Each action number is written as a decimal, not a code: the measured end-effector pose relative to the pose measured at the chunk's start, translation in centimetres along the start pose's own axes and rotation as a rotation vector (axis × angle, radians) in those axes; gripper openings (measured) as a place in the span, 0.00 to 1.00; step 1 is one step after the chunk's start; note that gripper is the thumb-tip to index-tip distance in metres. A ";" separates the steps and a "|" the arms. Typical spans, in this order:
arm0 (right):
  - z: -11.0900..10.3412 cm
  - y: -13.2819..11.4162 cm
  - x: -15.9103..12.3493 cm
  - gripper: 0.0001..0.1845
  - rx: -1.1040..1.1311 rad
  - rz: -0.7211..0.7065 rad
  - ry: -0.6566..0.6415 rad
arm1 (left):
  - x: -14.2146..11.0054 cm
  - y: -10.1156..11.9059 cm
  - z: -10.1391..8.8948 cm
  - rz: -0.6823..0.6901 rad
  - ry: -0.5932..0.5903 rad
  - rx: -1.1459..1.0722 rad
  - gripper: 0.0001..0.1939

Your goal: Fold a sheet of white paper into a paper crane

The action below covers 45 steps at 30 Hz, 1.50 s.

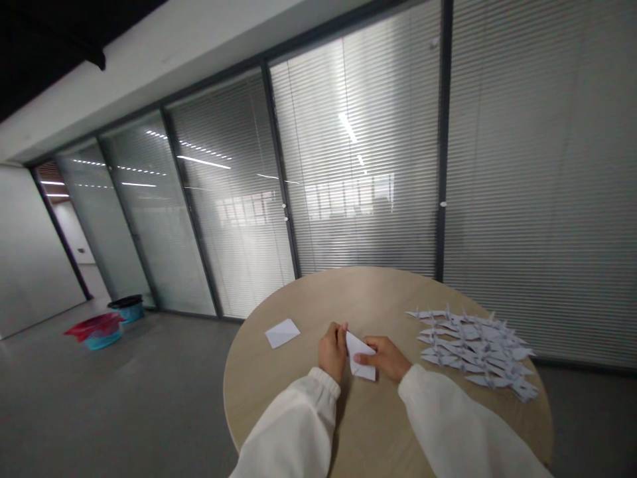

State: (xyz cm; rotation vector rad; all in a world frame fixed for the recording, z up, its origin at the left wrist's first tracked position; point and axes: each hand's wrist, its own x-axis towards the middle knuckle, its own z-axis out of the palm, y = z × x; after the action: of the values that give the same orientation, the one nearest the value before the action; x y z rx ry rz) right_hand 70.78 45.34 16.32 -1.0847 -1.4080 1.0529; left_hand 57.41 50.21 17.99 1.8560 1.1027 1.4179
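Observation:
A small white sheet of folded paper lies on the round wooden table between my hands. My left hand is closed, its fingertips pinching the paper's upper left corner. My right hand rests on the paper's right side, fingers curled, thumb pressing the paper down. Both arms wear white sleeves.
A loose white square of paper lies left of my hands. Several folded white paper cranes are spread over the table's right side. Glass partitions with blinds stand behind. Blue and red basins sit on the floor at far left.

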 end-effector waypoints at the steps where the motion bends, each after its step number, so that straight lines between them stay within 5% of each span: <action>1: 0.0 -0.1 0.0 0.19 0.007 0.004 -0.006 | 0.0 0.0 0.1 0.002 0.003 -0.005 0.15; 13: -0.6 0.8 0.3 0.17 -0.027 -0.038 0.151 | -0.2 0.2 0.1 0.005 -0.297 -0.170 0.19; 26: -0.3 0.6 0.2 0.19 0.146 0.001 0.008 | -0.2 -0.1 0.3 0.257 -0.231 0.148 0.15; 35: -0.5 0.4 0.1 0.20 0.137 -0.027 0.091 | -0.1 0.1 0.2 0.112 -0.311 0.021 0.17; 45: -0.4 0.4 0.1 0.23 0.174 -0.043 0.090 | -0.3 0.0 0.0 0.212 -0.322 0.123 0.16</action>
State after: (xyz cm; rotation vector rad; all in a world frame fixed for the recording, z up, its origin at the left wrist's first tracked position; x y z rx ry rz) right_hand 71.14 45.56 16.01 -0.9597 -1.2389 1.0618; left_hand 57.40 50.01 17.82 2.2497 0.8693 1.1241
